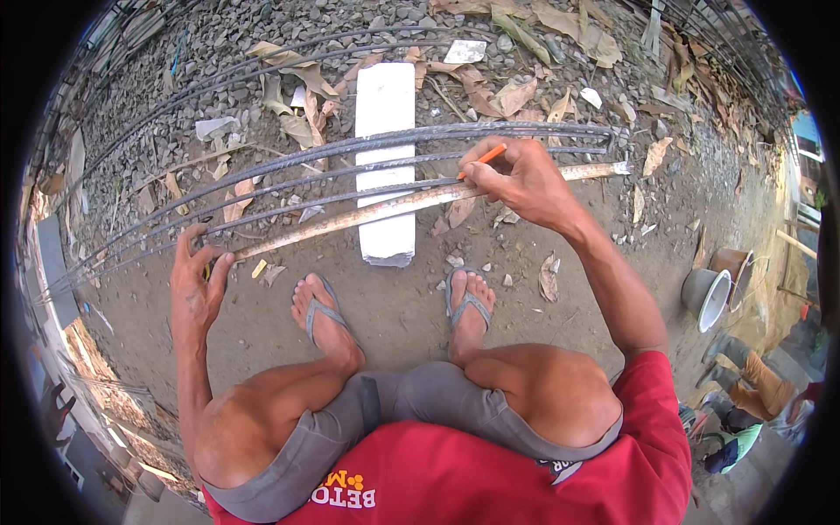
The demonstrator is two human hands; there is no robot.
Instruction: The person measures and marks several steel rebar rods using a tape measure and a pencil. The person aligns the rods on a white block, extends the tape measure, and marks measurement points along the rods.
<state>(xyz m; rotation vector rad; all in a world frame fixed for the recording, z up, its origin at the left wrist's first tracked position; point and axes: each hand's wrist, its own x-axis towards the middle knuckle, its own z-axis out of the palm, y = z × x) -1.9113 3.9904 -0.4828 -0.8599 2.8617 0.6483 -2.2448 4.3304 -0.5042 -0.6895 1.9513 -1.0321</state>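
Observation:
A worn, pale tape measure blade (315,230) with rusty stains stretches between my hands and on to its metal end at the right. My left hand (197,279) grips its left end; a bit of a yellow-and-black case shows between the fingers, mostly hidden. Between thumb and fingers my right hand (522,177) pinches an orange pencil or crayon (487,159), its tip at the nearest ribbed steel bar (328,201). That hand also rests over the blade. More rebar (289,161) runs alongside, some with hooked right ends. Bars and blade cross a long white block (386,98).
Gravel (216,39) and dry leaves (515,97) cover the ground beyond the bars. My sandalled feet (321,308) are planted close to the block. Two buckets (705,295) lie tipped at the right. People (748,394) are at the lower right.

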